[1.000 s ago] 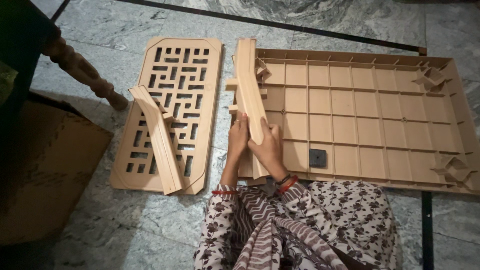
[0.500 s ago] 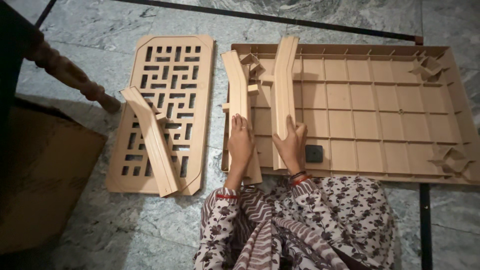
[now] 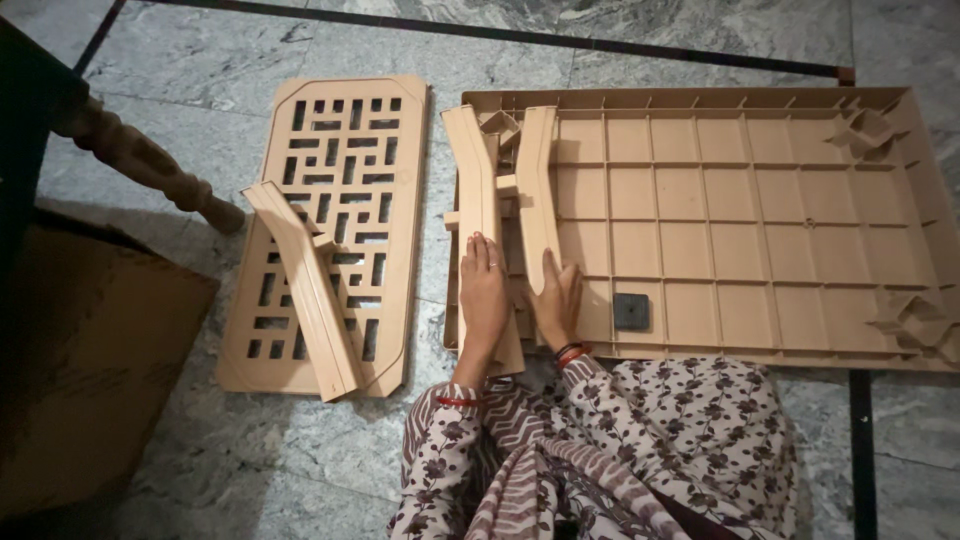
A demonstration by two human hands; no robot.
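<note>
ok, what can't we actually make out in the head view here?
- Near ends of the two leg pieces: covered by the left hand and right hand.
- Whether the legs are seated in the ribbed panel: hidden under the hands.
- Cardboard box: cut off by the left edge, dark.

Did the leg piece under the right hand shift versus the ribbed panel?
Yes. The leg piece under the right hand swung from crossing the other leg to lying apart, rightward over the ribbed panel.
</note>
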